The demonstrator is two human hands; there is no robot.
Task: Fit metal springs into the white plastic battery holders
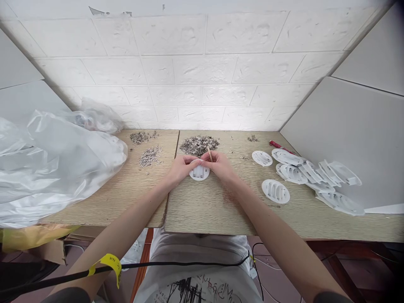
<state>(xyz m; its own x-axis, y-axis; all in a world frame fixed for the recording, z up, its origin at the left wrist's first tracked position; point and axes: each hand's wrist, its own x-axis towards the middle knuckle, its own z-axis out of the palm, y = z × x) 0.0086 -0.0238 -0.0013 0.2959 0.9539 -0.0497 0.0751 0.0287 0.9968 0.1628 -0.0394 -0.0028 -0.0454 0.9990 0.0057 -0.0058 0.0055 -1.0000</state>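
Both my hands are at a round white plastic battery holder near the middle of the table. My left hand grips its left edge, fingers closed. With my right hand I hold a thin wooden stick that points up, while the thumb rests on the holder's upper edge. The fingers cover the top of the holder, so whatever lies under them is hidden. Just beyond my hands is a heap of small metal pieces.
Further metal pieces lie on the left. Several white holders are spread and piled at the right, near a red tool. A large plastic bag fills the left side. A black cable crosses in front of my body.
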